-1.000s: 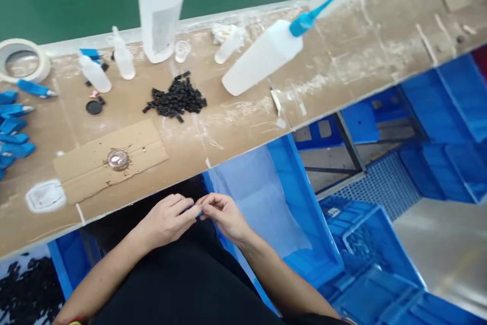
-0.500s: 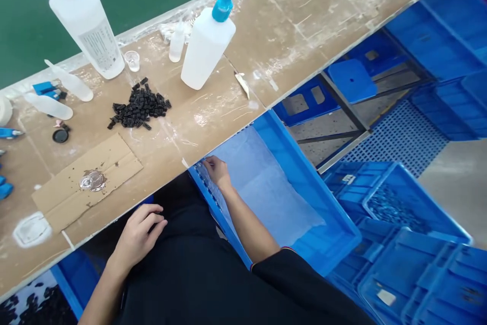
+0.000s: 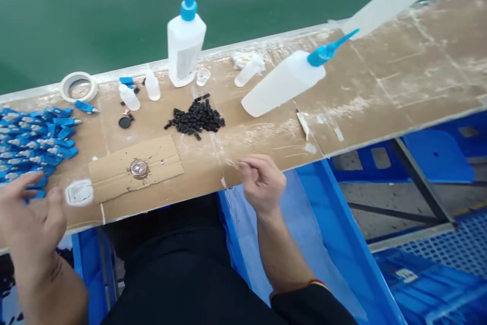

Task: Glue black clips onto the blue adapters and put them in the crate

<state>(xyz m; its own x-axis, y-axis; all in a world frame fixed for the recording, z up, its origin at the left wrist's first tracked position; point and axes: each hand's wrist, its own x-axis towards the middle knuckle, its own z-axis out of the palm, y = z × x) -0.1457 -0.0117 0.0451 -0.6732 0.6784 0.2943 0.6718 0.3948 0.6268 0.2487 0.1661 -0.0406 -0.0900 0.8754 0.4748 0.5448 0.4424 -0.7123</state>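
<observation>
My right hand [image 3: 263, 183] is raised over the front edge of the bench, fingers closed in a pinch; a faint thin pale line shows at the fingertips, and I cannot make out what they hold. My left hand [image 3: 34, 218], slightly blurred, hovers at the left with fingers apart and nothing seen in it. It is nearest to a heap of blue parts with metallic ends [image 3: 34, 137]. Between the hands lies a cardboard strip [image 3: 114, 175] with a small round clear dish [image 3: 139, 168] ringed by dark smears. Behind it is a pile of small black pieces [image 3: 198, 116].
Two white bottles with blue nozzles, one upright [image 3: 185, 51] and one leaning in view [image 3: 283, 84], stand behind. Small squeeze bottles [image 3: 152, 85], a tape roll [image 3: 78, 87] and a black cap [image 3: 124, 122] are nearby. A lined blue crate [image 3: 335, 213] sits below the bench edge at right.
My right hand has come up out of the blue crate to above the bench edge, now pinched. My left hand has moved left toward the blue parts. The view has turned left.
</observation>
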